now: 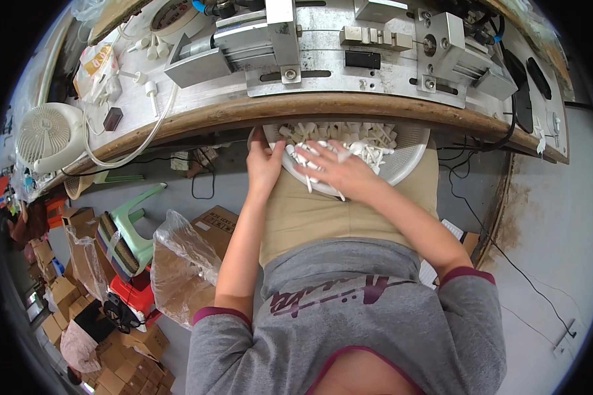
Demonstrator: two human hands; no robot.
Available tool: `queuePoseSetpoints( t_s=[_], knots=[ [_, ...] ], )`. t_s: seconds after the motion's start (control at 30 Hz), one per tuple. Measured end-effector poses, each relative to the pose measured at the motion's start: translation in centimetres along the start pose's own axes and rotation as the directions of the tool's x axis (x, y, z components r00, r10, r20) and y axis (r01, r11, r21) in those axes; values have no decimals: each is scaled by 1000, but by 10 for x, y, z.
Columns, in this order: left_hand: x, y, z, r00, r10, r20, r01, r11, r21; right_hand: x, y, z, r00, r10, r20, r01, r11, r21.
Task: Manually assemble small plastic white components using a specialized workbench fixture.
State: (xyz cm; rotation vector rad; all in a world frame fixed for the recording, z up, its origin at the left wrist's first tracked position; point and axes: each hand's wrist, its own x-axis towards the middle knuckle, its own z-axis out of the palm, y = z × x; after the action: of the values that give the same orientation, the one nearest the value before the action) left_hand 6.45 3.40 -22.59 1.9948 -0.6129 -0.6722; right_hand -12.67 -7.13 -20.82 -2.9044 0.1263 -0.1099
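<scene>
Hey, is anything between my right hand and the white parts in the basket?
Nothing visible: your right hand is spread directly over the white parts in the open-topped basket. The wooden bench edge only hides the basket's far side.

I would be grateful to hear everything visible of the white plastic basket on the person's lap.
The white plastic basket has a curved near rim and a perforated-looking wall. It rests on the khaki trousers, holding many small whitish pieces, its far side hidden under the wood-edged workbench. The left hand holds its left side; the right hand spreads over the pieces.
</scene>
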Motion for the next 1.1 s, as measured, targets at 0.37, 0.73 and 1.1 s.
queuePoseSetpoints(
  t_s=[0.37, 0.73, 1.1],
  knots=[
    [-18, 19, 4, 983, -46, 175, -15, 943, 333, 28, 94, 33, 786, 560, 262, -598, 796, 93],
    [-58, 28, -21, 904, 421, 74, -419, 840, 344, -33, -9, -68, 943, 256, -211, -226, 961, 159],
    [-101, 95, -3, 693, 718, 62, -717, 678, 161, -27, -207, -307, 138, 510, -849, 917, 258, 304]
  ],
)
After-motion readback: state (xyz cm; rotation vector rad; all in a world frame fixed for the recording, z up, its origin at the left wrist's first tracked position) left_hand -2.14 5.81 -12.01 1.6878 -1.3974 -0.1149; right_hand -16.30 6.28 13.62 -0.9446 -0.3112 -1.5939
